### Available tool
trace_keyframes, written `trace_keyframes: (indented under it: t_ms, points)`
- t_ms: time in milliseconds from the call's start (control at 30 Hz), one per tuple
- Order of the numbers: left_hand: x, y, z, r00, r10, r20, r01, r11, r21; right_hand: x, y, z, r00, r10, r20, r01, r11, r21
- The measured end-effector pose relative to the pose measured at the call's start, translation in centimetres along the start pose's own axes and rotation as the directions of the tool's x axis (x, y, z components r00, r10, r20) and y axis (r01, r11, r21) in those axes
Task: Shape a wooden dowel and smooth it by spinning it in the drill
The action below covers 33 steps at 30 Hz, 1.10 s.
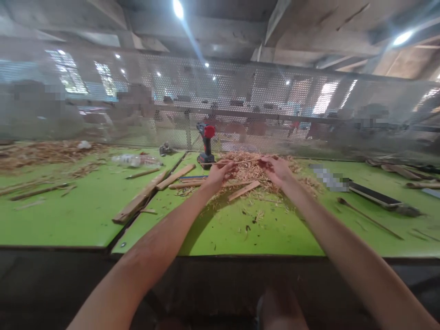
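Between my two hands runs a thin wooden stick [245,160], held roughly level above the green table. My left hand [222,173] has its fingers closed around the stick's left part. The right end is pinched by the fingers of my right hand [275,168]. Behind and below the stick lies a heap of curled wood shavings [249,170]. A flat piece of wood [244,190] rests on the table just below my hands. A red and black cordless drill [206,144] stands upright behind my left hand.
Wooden strips [140,196] lie along the seam between two green tabletops [68,220]. A clear plastic bottle [136,160] lies at the left. To the right are a dark flat phone-like object [374,193] and a thin stick [369,217]. A perforated metal screen [237,87] borders the back.
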<state>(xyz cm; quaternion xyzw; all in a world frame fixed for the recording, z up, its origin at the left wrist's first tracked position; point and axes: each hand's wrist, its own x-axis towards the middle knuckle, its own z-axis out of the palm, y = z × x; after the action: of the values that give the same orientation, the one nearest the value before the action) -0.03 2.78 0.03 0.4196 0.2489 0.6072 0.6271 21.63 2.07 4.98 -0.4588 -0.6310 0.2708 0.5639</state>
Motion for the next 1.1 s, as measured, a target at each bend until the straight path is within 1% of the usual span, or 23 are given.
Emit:
trace_keyframes:
  t_ms: [67,100,167,233,333,467,633,767,867,967,1100]
  points:
    - [0.4,0.0,-0.2,0.999,-0.003,-0.039,0.002,1.000,-0.021,-0.1,0.8,0.0,0.992,0.123,0.016,-0.124,0.988,0.093]
    - [0.5,0.0,-0.3,0.999,-0.007,-0.048,0.006,1.000,-0.026,-0.2,1.1,-0.2,0.982,0.189,0.029,-0.191,0.972,0.136]
    - [0.7,-0.1,-0.4,0.999,-0.015,-0.052,0.013,1.000,-0.025,-0.4,1.7,-0.4,0.958,0.284,0.041,-0.286,0.936,0.206]
    - [0.7,-0.3,-0.4,0.998,-0.020,-0.054,0.019,1.000,-0.013,-0.6,2.1,-0.5,0.936,0.351,0.039,-0.348,0.897,0.272]
    - [0.5,-0.4,-0.4,0.996,-0.029,-0.079,0.030,0.999,0.012,-0.7,2.2,-0.4,0.913,0.407,0.009,-0.381,0.845,0.375]
    - [0.2,-0.2,-0.1,0.996,-0.039,-0.081,0.041,0.999,0.023,-1.0,1.8,-0.1,0.898,0.438,-0.037,-0.365,0.789,0.494]
    - [-0.3,0.2,0.5,0.992,-0.034,-0.122,0.041,0.998,0.052,-1.5,1.5,0.2,0.892,0.451,-0.041,-0.355,0.752,0.555]
    - [-0.3,0.4,0.6,0.985,-0.015,-0.171,0.027,0.997,0.069,-1.8,1.9,0.3,0.888,0.460,-0.015,-0.380,0.751,0.540]
    - [-0.1,0.5,0.4,0.975,0.008,-0.221,0.008,0.997,0.074,-1.8,2.3,0.3,0.881,0.473,0.000,-0.406,0.757,0.512]
    - [0.1,0.5,0.3,0.965,0.025,-0.261,-0.006,0.997,0.076,-1.8,2.5,0.4,0.884,0.467,0.014,-0.414,0.767,0.490]
    - [0.1,0.4,0.1,0.959,0.042,-0.279,-0.016,0.995,0.094,-2.0,2.6,0.5,0.891,0.453,0.038,-0.417,0.781,0.464]
